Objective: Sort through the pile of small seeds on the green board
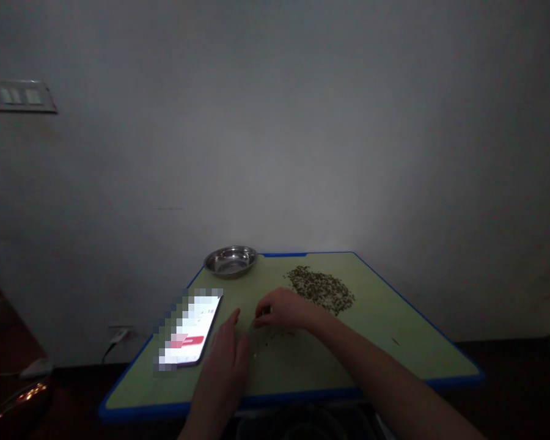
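My left hand (227, 351) rests on its edge on the pale green tabletop, fingers stretched forward and holding nothing that I can see. Just beside it lies a lit phone (195, 327). To the right, my right hand (284, 308) is low over the table with its fingers curled toward the thumb. Whatever is between those fingertips is too small or dark to make out. Past the right hand, a spread of small dark seed-like grains (323, 287) covers part of the table. A few stray specks lie between and below my hands.
A shallow steel bowl (230, 263) stands at the far left corner of the blue-edged table (403, 324). Behind it rises a grey wall with a switch panel (18, 96). A plug with a cable (117, 337) is low on the left.
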{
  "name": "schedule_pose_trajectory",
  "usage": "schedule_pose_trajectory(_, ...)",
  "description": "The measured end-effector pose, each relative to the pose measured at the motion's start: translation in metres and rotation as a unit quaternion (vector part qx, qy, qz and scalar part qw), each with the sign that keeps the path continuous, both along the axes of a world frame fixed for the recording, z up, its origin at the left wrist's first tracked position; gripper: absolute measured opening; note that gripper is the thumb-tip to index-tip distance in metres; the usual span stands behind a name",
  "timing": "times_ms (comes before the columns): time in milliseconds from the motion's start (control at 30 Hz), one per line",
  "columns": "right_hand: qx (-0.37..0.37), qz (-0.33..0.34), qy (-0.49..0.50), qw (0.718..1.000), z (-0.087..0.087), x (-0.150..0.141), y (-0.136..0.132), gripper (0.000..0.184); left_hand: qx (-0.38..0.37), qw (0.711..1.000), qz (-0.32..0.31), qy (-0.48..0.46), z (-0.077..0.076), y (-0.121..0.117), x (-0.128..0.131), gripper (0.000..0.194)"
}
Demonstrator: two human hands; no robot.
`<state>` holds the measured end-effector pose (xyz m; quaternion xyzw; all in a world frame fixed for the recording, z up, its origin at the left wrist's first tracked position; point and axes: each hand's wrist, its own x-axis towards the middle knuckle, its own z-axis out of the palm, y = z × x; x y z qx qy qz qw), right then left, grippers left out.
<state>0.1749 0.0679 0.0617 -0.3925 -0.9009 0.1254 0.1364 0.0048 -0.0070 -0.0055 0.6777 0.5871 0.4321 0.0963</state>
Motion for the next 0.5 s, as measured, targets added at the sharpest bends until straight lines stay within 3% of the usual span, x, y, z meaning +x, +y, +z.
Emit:
schedule_pose_trajectory(200, -0.03, 0.009, -0.001, 1.0, 0.001, 0.017, -0.01, 0.023, -0.007, 1.0, -0.006, -0.003, 0.003, -0.001, 0.0, 0.049)
schedule_pose_trajectory(333, -0.049, -0.005, 0.012, 0.999, 0.0, 0.028, -0.018, 0.021, 0.008, 1.0, 0.002, -0.023, 0.015, -0.003, 0.003, 0.048)
schedule_pose_trajectory(433, -0.05, -0.029, 0.026, 0.998, -0.002, 0.036, -0.025, 0.021, 0.019, 0.999, -0.011, -0.048, 0.019, -0.024, 0.011, 0.04)
schedule_pose_trajectory(500, -0.046, -0.042, 0.032, 0.998, -0.004, 0.04, -0.028, 0.021, -0.02, 0.995, -0.087, -0.037, 0.011, -0.051, 0.017, 0.036)
